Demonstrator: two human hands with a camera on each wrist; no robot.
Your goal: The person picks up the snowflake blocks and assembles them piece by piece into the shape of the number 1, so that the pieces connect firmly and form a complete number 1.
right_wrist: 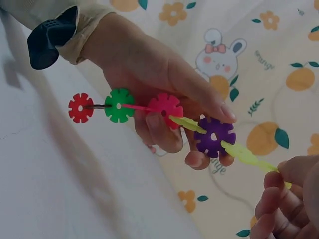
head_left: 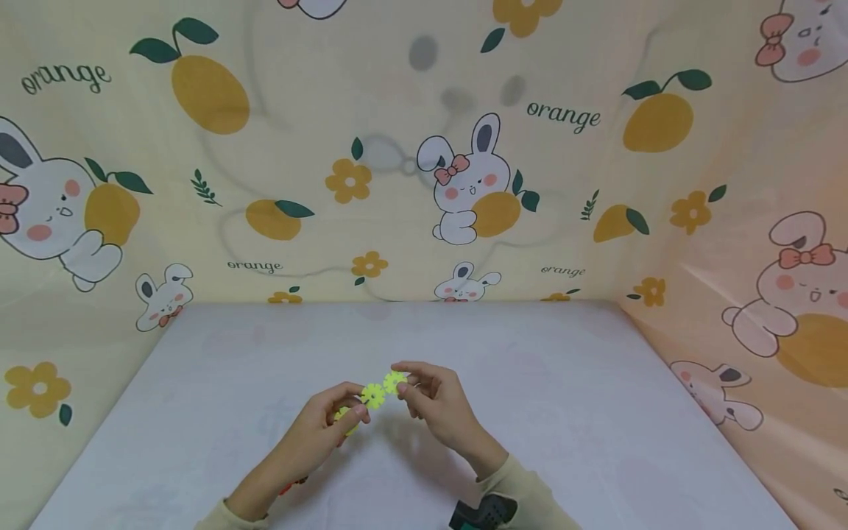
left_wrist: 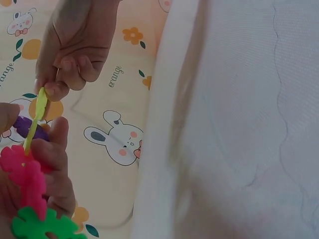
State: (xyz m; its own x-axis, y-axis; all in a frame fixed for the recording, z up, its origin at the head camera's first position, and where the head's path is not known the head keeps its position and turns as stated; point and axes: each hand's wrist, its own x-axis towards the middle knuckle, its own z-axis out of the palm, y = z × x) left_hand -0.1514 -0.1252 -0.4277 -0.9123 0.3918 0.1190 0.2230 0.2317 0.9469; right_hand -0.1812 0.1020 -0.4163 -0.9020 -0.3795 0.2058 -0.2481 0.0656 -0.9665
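A chain of notched plastic snowflake discs [head_left: 373,396] runs between my hands. My left hand [head_left: 311,430] pinches it at the purple disc [right_wrist: 215,137], its thumb on one side and fingers on the other. Beyond that disc, the yellow discs [right_wrist: 241,154] lead to my right hand [head_left: 442,403], whose thumb and fingertips pinch the outermost yellow disc [head_left: 395,383]. Behind the left fingers the chain carries on through another yellow disc, a pink disc [right_wrist: 166,110], a green disc [right_wrist: 119,105] and a red disc [right_wrist: 80,108]. In the head view the left forearm hides most of that end.
Both hands are above a white tabletop [head_left: 563,412]. A cloth [head_left: 384,96] printed with rabbits and oranges covers the back and both sides. A black wrist device [head_left: 483,511] sits on the right sleeve.
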